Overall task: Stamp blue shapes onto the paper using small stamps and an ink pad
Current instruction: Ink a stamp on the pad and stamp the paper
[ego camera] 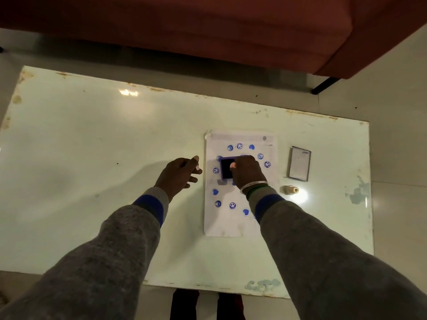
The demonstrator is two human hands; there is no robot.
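Observation:
A white sheet of paper [224, 224] lies on the table, right of centre, carrying several blue smiley and heart prints in a ring. An open purple ink pad [226, 168] with a dark ink face rests in the middle of the paper. My right hand [248, 173] covers the pad's right side, fingers curled down onto it; whatever it may grip is hidden. My left hand [179, 174] hovers just left of the paper, fingers loosely bent, with a small pale object at the fingertips that I cannot identify. A small wooden stamp [291, 190] lies on its side right of the paper.
The ink pad's lid [299, 163] lies open-side up to the right of the paper. The pale glossy table [92, 158] has chipped edges. A reddish-brown sofa [208, 31] stands beyond the far edge, with one dark leg at the right.

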